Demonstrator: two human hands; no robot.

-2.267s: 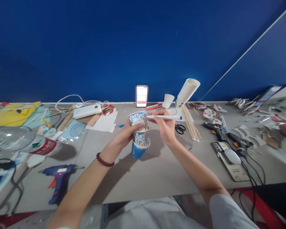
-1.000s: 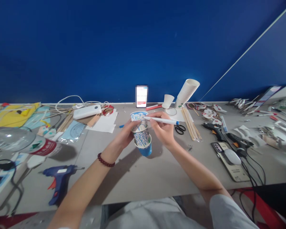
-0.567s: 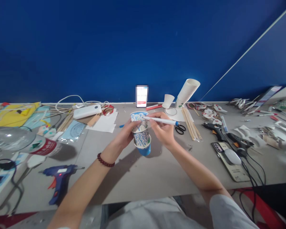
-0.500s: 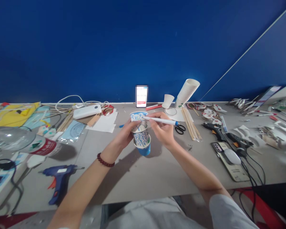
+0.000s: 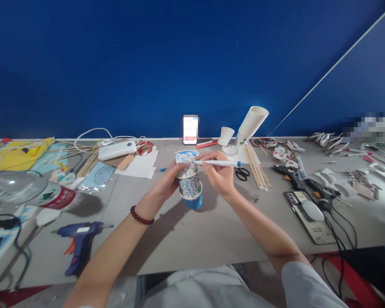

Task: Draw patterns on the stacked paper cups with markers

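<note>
A stack of paper cups stands before me, with blue scale-like arcs drawn on the upper ones and solid blue on the bottom one. My left hand is closed around the upper part of the stack from the left, thumb across its front. Between the fingers of my right hand is a white marker with a blue end. It lies nearly level, its tip at the top cup's right side. Whether the tip touches the paper I cannot tell.
Behind stand a phone, a single white cup and a tall cup stack. Black scissors and wooden sticks lie right. A blue glue gun and a plastic bottle lie left.
The marker has tilted closer to level, and its tip has shifted slightly down and to the right on the top cup. The left hand and the cups have barely moved.
</note>
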